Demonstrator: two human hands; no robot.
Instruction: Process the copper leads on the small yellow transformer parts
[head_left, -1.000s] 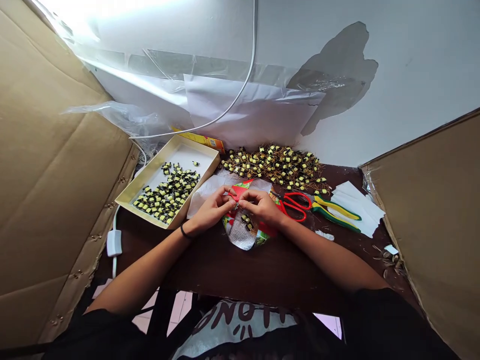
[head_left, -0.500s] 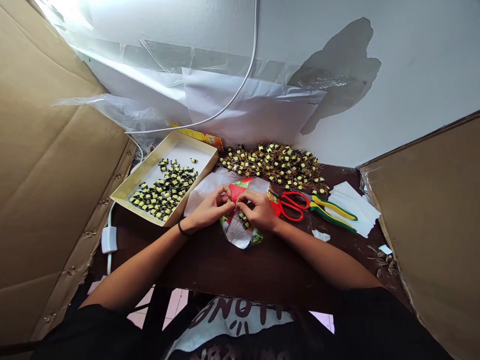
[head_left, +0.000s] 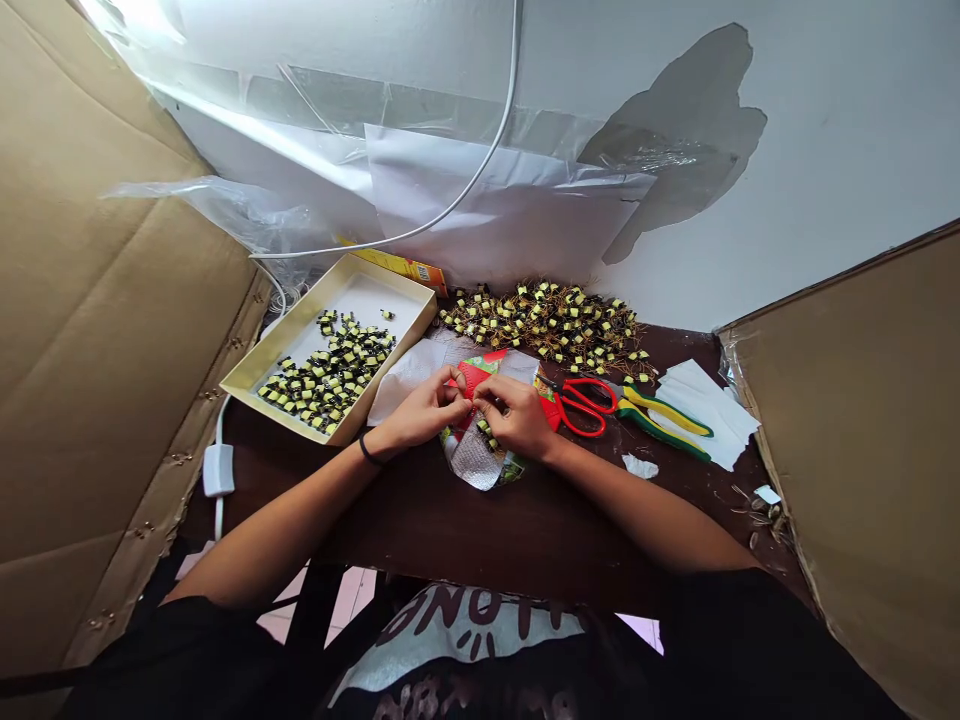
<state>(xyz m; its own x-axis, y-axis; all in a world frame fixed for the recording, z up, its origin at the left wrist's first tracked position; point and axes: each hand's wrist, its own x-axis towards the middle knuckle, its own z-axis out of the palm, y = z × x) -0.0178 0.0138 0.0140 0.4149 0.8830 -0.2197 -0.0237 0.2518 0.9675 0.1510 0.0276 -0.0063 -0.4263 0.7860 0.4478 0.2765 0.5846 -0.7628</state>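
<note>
Fingertips nearly meeting, my left hand (head_left: 421,411) and my right hand (head_left: 516,415) are both closed in a pinch over a piece of foil-lined packaging (head_left: 474,466) with red and green print. Whatever they pinch is too small to make out. Beneath my right hand, a few small yellow-and-black coil parts (head_left: 486,432) lie on the foil, partly hidden by the fingers. Behind the hands is a heap of similar coil parts (head_left: 547,322) with thin copper-coloured wire ends. More coil parts (head_left: 330,372) lie in a shallow cream box (head_left: 351,432) on the left.
Red-handled scissors (head_left: 585,405) and yellow-and-green-handled pliers (head_left: 664,422) lie right of the hands. White paper (head_left: 716,420) and a scrap (head_left: 640,466) are nearby. A white cord with a switch (head_left: 218,470) runs down the left. Cardboard walls (head_left: 855,400) flank the dark table (head_left: 420,540).
My hands stay pinched together in nearly the same spot, with only slight finger movement. The whole view has shifted a little; objects on the table keep their places.
</note>
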